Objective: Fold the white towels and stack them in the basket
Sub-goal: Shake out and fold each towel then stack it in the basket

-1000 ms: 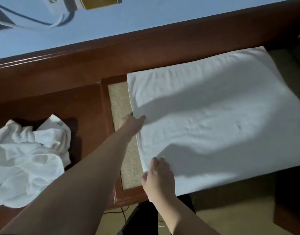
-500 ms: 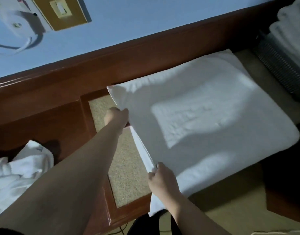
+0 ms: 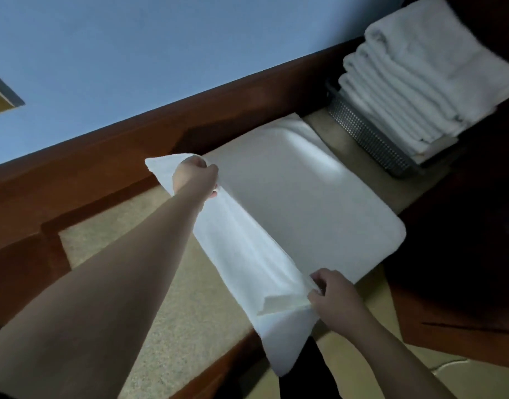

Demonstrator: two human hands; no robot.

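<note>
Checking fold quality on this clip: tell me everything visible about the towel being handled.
The white towel looks like soft, thin terry, spread mostly flat on the tan inset of the wooden table. Its left edge is lifted and curling over, gripped at the far corner by the left hand and at the near corner by the right hand. One near flap hangs off the table's front.

Left arm extended far forward, bare forearm seen along full length. Left hand [image 3: 195,177] closed, fingers curled round held cloth edge, knuckles turned up. Right arm bent, kept nearer body, forearm entering from lower right. Right hand [image 3: 332,300] closed in pinch, fingers [image 3: 316,279] and thumb clamped on cloth corner.
</note>
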